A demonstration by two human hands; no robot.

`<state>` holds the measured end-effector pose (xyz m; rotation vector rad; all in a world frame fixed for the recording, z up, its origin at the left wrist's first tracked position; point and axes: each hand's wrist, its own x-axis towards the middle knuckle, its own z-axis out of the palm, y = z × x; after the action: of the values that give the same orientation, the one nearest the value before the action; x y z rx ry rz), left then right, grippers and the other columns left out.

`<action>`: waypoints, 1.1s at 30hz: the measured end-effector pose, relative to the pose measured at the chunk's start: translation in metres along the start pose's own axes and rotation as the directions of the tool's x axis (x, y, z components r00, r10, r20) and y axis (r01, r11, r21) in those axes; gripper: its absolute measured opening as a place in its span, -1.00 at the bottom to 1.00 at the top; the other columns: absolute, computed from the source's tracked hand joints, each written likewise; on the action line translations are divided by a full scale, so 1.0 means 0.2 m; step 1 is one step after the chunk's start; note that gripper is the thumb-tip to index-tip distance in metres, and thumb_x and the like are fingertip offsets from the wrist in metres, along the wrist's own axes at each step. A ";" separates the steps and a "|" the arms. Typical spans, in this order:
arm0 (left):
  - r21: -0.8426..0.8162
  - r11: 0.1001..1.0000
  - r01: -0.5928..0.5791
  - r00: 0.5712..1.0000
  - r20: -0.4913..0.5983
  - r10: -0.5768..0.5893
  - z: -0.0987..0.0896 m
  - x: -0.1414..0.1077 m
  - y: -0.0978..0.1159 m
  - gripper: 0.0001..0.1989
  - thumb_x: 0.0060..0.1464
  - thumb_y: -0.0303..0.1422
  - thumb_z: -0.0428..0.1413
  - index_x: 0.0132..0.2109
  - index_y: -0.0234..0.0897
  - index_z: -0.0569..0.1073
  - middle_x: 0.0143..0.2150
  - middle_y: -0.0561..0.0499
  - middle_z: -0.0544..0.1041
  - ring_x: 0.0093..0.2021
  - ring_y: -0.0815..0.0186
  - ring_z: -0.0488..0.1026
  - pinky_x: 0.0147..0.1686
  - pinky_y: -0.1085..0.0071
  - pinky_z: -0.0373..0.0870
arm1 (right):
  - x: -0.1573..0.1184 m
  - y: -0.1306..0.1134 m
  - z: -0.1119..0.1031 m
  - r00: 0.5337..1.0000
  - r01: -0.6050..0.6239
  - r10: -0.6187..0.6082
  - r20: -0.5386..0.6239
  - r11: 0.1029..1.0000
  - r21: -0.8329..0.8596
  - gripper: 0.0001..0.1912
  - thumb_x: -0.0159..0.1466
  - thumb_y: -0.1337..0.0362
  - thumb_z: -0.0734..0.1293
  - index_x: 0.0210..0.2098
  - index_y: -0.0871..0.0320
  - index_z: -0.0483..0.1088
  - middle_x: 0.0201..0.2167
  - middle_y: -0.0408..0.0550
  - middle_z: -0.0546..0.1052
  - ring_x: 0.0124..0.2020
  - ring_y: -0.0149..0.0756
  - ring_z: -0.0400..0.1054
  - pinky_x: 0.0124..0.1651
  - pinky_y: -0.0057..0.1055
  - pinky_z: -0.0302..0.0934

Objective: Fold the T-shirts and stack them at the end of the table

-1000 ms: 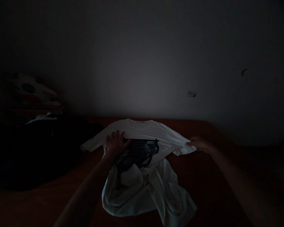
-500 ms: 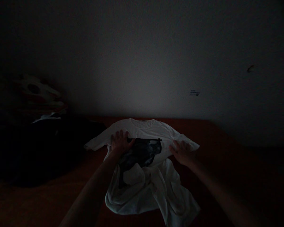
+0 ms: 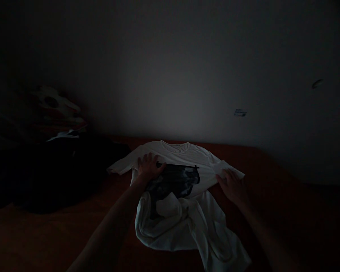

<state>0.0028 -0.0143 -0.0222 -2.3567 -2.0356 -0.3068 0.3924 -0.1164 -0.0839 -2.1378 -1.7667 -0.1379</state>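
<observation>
A white shirt [image 3: 198, 153] with a dark print [image 3: 175, 179] on its front lies on a reddish-brown surface, collar toward the wall. Its upper part is spread out, while the lower part [image 3: 184, 230] is bunched in folds nearer me. My left hand [image 3: 150, 166] rests on the left of the chest beside the print, fingers spread. At the right sleeve, my right hand [image 3: 232, 185] lies with its fingers apart on the cloth near the sleeve's lower edge.
Dark cloth [image 3: 53, 173] is heaped at the left, with a white and red object [image 3: 56, 105] behind it. A grey wall [image 3: 170, 75] stands at the back, bearing a small label [image 3: 240, 113]. The reddish-brown surface [image 3: 53, 234] extends to both sides.
My right hand has slid outward to the right along the sleeve. My left hand stays on the chest. The whole view has shifted slightly, so the shirt appears further right.
</observation>
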 end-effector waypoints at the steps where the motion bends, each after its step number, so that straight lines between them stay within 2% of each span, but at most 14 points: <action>1: -0.055 0.998 -0.007 1.000 -0.009 0.006 -0.01 0.00 -0.01 -0.36 0.28 0.10 -0.04 0.31 -0.18 0.38 0.43 -0.23 0.29 0.43 -0.14 0.15 0.36 -0.25 -0.07 | 0.00 -0.01 -0.01 0.999 0.010 -0.009 -0.043 1.000 0.018 -0.42 0.42 -0.10 0.08 0.23 0.11 0.30 0.32 0.24 0.34 0.38 0.08 0.16 0.32 0.18 0.08; 5: -0.291 0.954 -0.068 0.994 -0.107 0.039 -0.07 -0.01 -0.03 -0.58 0.37 -0.12 -0.10 0.14 -0.21 0.49 0.27 -0.13 0.48 0.30 0.11 0.35 0.35 0.08 0.16 | -0.03 -0.06 -0.06 0.982 0.030 -0.019 -0.187 0.998 0.053 -0.41 0.40 -0.09 0.12 0.17 0.23 0.32 0.29 0.39 0.32 0.34 0.15 0.17 0.30 0.12 0.11; 8: -0.339 0.901 -0.273 0.956 -0.200 0.214 -0.15 -0.11 -0.04 -0.67 0.32 -0.21 -0.06 -0.01 -0.23 0.53 0.14 -0.15 0.54 0.20 0.14 0.42 0.26 0.18 0.30 | -0.07 -0.08 -0.10 0.974 0.044 -0.016 -0.224 0.992 0.121 -0.40 0.41 -0.13 0.10 0.12 0.25 0.33 0.17 0.39 0.41 0.25 0.14 0.26 0.27 0.08 0.16; 10: -0.355 0.805 -0.476 0.879 -0.222 0.421 -0.21 -0.23 -0.05 -0.71 0.29 -0.21 -0.02 -0.05 -0.22 0.53 0.09 -0.16 0.56 0.14 0.12 0.45 0.21 0.15 0.34 | -0.11 -0.08 -0.13 0.973 0.056 -0.005 -0.231 0.975 0.215 -0.39 0.39 -0.19 0.09 0.06 0.20 0.36 0.05 0.32 0.48 0.15 0.11 0.34 0.20 0.06 0.23; 12: -0.362 0.689 -0.627 0.774 -0.196 0.602 -0.27 -0.38 -0.08 -0.72 0.29 -0.20 0.01 -0.02 -0.20 0.52 0.09 -0.16 0.56 0.12 0.11 0.47 0.16 0.14 0.37 | -0.15 -0.08 -0.16 0.971 0.050 0.028 -0.236 0.946 0.319 -0.38 0.36 -0.27 0.11 -0.05 0.14 0.39 -0.04 0.26 0.51 0.04 0.08 0.40 0.12 0.01 0.29; 14: -0.353 0.600 -0.718 0.676 -0.148 0.722 -0.32 -0.54 -0.14 -0.68 0.23 -0.16 0.08 0.04 -0.16 0.50 0.12 -0.15 0.55 0.10 0.07 0.48 0.13 0.11 0.39 | -0.21 -0.08 -0.20 0.981 0.012 0.069 -0.183 0.913 0.408 -0.38 0.32 -0.32 0.14 -0.18 0.11 0.43 -0.18 0.17 0.55 -0.11 0.02 0.46 -0.01 -0.08 0.35; 16: -0.342 0.576 -0.743 0.639 -0.103 0.762 -0.36 -0.68 -0.22 -0.54 0.13 -0.12 0.16 0.15 -0.11 0.46 0.20 -0.16 0.51 0.13 0.02 0.47 0.13 0.08 0.41 | -0.26 -0.09 -0.24 0.996 -0.045 0.077 -0.048 0.882 0.469 -0.39 0.31 -0.33 0.14 -0.34 0.08 0.43 -0.37 0.04 0.55 -0.30 -0.08 0.46 -0.20 -0.21 0.36; 19: -0.315 0.603 -0.732 0.657 -0.092 0.749 -0.37 -0.81 -0.34 -0.26 0.00 0.01 0.23 0.31 -0.08 0.36 0.30 -0.20 0.43 0.22 -0.08 0.42 0.17 0.00 0.40 | -0.34 -0.12 -0.30 0.993 -0.089 0.037 0.112 0.852 0.515 -0.40 0.31 -0.31 0.17 -0.50 0.05 0.39 -0.58 -0.11 0.46 -0.49 -0.20 0.39 -0.41 -0.35 0.25; 22: -0.270 0.645 -0.715 0.688 -0.106 0.718 -0.36 -0.84 -0.39 -0.16 -0.04 0.04 0.26 0.36 -0.08 0.32 0.32 -0.22 0.42 0.25 -0.13 0.38 0.20 -0.06 0.37 | -0.39 -0.17 -0.34 0.988 -0.055 -0.029 0.149 0.844 0.533 -0.42 0.30 -0.28 0.21 -0.55 0.05 0.35 -0.62 -0.15 0.44 -0.53 -0.25 0.36 -0.45 -0.39 0.17; 24: -0.235 0.678 -0.697 0.712 -0.115 0.692 -0.34 -0.82 -0.38 -0.24 -0.01 -0.04 0.27 0.33 -0.07 0.36 0.31 -0.20 0.43 0.25 -0.12 0.39 0.18 -0.06 0.39 | -0.41 -0.20 -0.36 0.982 -0.027 -0.082 0.172 0.834 0.551 -0.47 0.32 -0.24 0.23 -0.50 0.05 0.38 -0.57 -0.14 0.48 -0.49 -0.25 0.40 -0.41 -0.39 0.19; 26: -0.204 0.698 -0.686 0.726 -0.141 0.673 -0.32 -0.80 -0.36 -0.45 0.09 -0.16 0.24 0.24 -0.05 0.46 0.28 -0.17 0.46 0.23 -0.07 0.41 0.15 -0.01 0.43 | -0.43 -0.23 -0.37 0.976 0.020 -0.139 0.170 0.829 0.559 -0.53 0.34 -0.18 0.25 -0.41 0.06 0.43 -0.50 -0.13 0.53 -0.45 -0.24 0.43 -0.35 -0.37 0.24; 28: -0.175 0.699 -0.693 0.720 -0.176 0.671 -0.32 -0.79 -0.33 -0.66 0.22 -0.29 0.15 0.13 -0.07 0.53 0.23 -0.13 0.51 0.20 0.03 0.44 0.14 0.06 0.44 | -0.45 -0.25 -0.39 0.969 0.108 -0.209 0.131 0.836 0.538 -0.60 0.34 -0.12 0.26 -0.29 0.07 0.47 -0.48 -0.13 0.52 -0.43 -0.24 0.43 -0.32 -0.36 0.26; 31: -0.155 0.701 -0.696 0.716 -0.231 0.659 -0.31 -0.79 -0.31 -0.72 0.31 -0.40 0.05 0.09 -0.13 0.54 0.16 -0.13 0.56 0.15 0.12 0.48 0.13 0.14 0.46 | -0.48 -0.27 -0.42 0.942 0.251 -0.326 0.073 0.835 0.490 -0.63 0.34 -0.07 0.28 -0.11 0.05 0.50 -0.44 -0.13 0.49 -0.40 -0.23 0.41 -0.28 -0.34 0.29; 33: -0.170 0.712 -0.681 0.728 -0.260 0.634 -0.31 -0.79 -0.30 -0.72 0.34 -0.41 0.03 0.11 -0.16 0.52 0.12 -0.13 0.58 0.13 0.15 0.50 0.13 0.18 0.47 | -0.49 -0.27 -0.45 0.915 0.307 -0.395 0.084 0.815 0.492 -0.62 0.34 -0.07 0.29 -0.04 0.02 0.52 -0.38 -0.11 0.50 -0.35 -0.23 0.43 -0.24 -0.33 0.32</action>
<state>-0.0864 -0.1673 0.0073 -2.8759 -0.9929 -0.7524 0.3329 -0.2291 -0.0177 -1.5026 -2.0332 0.3745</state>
